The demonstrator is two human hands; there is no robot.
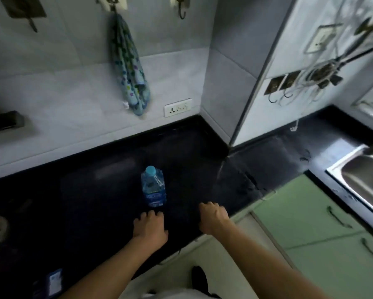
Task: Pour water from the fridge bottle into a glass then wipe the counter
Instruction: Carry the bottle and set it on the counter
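Note:
A clear plastic water bottle (153, 186) with a light blue cap and blue label stands upright on the black counter (90, 190). My left hand (150, 226) rests just in front of the bottle's base, fingers curled down, holding nothing. My right hand (213, 216) hovers to the right of the bottle near the counter's front edge, fingers curled, also holding nothing. A spotted blue cloth (129, 67) hangs from a wall hook above the counter. No glass is in view.
A steel sink (362, 180) sits at the right, set in the counter. Green cabinet doors (310, 223) with handles lie below it. A wall socket (178, 107) is behind the bottle. Cables and plugs (310, 78) hang on the right wall. A dark object (2, 121) sits at far left.

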